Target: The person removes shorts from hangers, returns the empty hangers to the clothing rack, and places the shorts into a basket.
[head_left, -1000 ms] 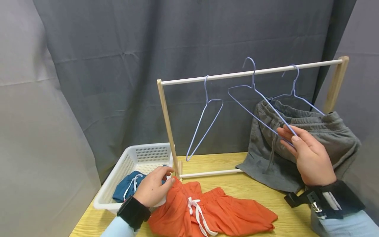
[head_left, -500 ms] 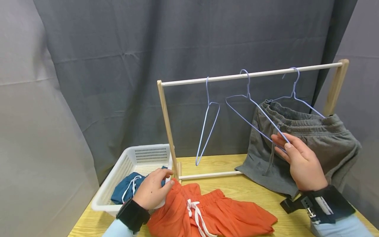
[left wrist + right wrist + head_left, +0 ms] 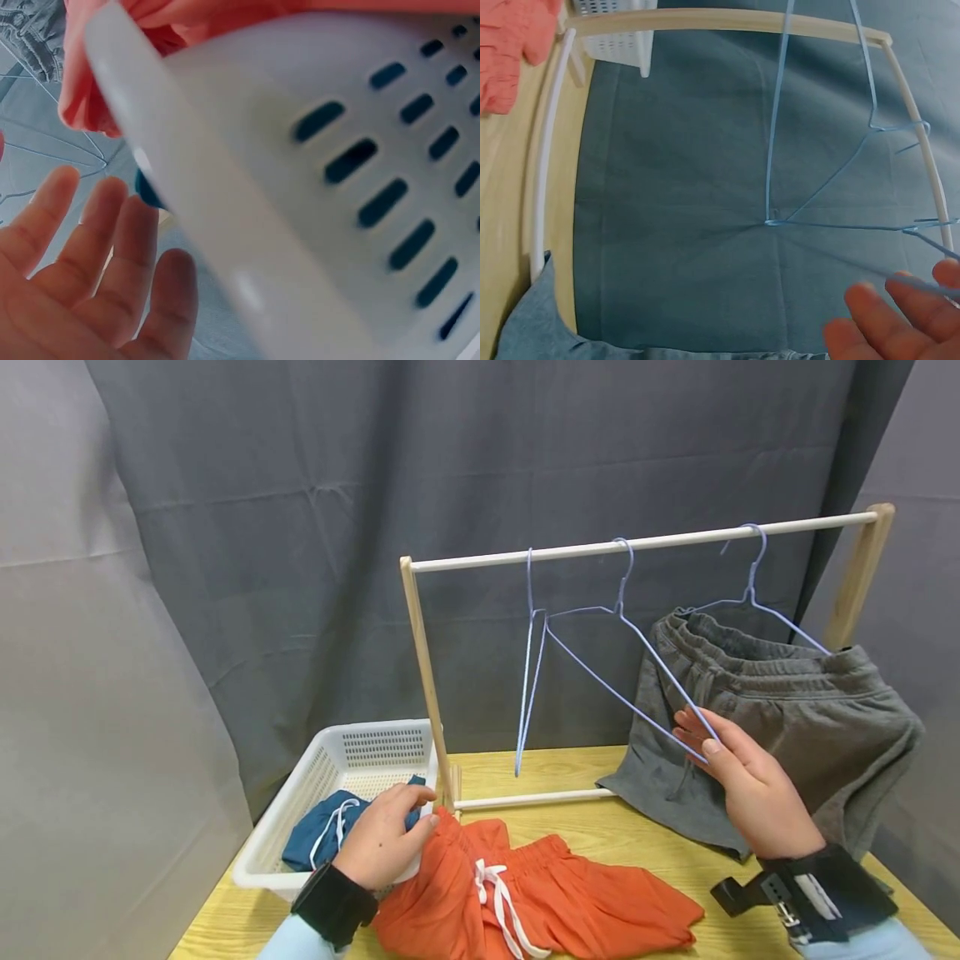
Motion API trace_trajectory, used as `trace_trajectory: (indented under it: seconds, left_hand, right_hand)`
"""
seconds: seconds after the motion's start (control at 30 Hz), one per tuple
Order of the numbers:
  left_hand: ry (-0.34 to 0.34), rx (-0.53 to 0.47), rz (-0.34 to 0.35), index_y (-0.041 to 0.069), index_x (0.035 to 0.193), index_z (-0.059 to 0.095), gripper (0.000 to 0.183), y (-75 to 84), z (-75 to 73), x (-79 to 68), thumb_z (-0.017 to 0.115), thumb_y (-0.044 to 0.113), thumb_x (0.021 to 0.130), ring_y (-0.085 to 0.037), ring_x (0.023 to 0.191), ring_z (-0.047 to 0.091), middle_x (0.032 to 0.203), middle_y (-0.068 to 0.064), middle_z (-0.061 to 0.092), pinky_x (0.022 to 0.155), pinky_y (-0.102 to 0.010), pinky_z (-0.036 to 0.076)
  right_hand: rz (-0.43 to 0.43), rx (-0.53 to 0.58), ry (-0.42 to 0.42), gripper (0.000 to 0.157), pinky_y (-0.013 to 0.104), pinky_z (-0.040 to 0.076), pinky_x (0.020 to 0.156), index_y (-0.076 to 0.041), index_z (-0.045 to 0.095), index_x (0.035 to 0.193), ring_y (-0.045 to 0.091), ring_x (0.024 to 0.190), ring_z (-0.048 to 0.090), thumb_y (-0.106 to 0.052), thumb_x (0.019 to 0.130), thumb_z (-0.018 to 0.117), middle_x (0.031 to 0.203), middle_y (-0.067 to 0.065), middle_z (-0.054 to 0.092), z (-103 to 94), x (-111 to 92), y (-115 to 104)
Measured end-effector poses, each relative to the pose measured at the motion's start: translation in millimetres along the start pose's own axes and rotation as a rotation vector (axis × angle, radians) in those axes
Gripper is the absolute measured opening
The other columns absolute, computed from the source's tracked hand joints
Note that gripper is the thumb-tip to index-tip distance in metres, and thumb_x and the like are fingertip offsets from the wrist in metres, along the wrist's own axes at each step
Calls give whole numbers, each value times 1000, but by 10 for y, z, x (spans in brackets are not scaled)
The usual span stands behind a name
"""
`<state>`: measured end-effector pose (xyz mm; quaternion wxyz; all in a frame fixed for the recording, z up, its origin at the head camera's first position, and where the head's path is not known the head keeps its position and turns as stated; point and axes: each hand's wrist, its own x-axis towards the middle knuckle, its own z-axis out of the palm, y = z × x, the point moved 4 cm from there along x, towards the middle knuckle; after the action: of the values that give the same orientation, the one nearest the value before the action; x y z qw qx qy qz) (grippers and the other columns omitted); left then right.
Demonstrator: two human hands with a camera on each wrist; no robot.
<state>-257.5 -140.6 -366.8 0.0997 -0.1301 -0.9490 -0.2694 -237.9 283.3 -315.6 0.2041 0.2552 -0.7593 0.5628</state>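
My right hand [image 3: 761,797] pinches the lower right end of a lavender wire hanger [image 3: 619,602] between thumb and fingers. That hanger's hook sits over the rack's top rod [image 3: 675,541], and its left shoulder overlaps a second wire hanger [image 3: 529,589]. Grey shorts [image 3: 817,710] hang from a third hanger [image 3: 752,589], just behind my right hand. My left hand [image 3: 386,837] stays at the right rim of a white basket [image 3: 273,882], beside orange shorts [image 3: 600,897] with a white drawstring. In the left wrist view its fingers [image 3: 135,247] are extended and loose, holding nothing.
Inside the basket lies a teal garment [image 3: 311,835] with a white cord. The rack's wooden left post [image 3: 423,677] stands close beside the basket, and a white lower bar [image 3: 536,800] runs along the table [image 3: 555,764]. Grey cloth [image 3: 247,568] hangs behind.
My right hand has lowered and shifted left, bringing the hanger's hook from above the rod down onto it. The left-hand hanger has swung right and turned narrower. My left hand has barely moved.
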Motion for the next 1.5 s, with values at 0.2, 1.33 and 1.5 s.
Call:
trace_trajectory:
  seconds: [0.2, 1.33, 1.5]
  left_hand:
    - [-5, -4, 5, 18, 128, 65, 33, -21, -8, -11, 66, 32, 98, -20, 107, 59, 116, 3, 63, 96, -47, 51]
    - [80, 143, -21, 14, 136, 62, 45, -417, -112, -163, 68, 33, 95, -35, 138, 44, 148, -13, 51, 109, -61, 33]
    - [94, 151, -34, 14, 138, 61, 47, -555, -139, -193, 67, 34, 96, -38, 138, 44, 149, -15, 50, 107, -65, 33]
  right_hand:
    - [64, -109, -48, 48, 13, 42, 99, -7, 27, 159, 0, 129, 51, -18, 112, 32, 155, 15, 41, 22, -102, 55]
    - [200, -239, -105, 48, 9, 41, 90, -5, 34, 156, -13, 121, 47, -22, 112, 37, 152, 21, 43, 48, -449, 415]
    - [213, -233, -101, 47, 8, 41, 89, -5, 35, 156, -12, 121, 48, -23, 112, 37, 150, 19, 44, 45, -473, 444]
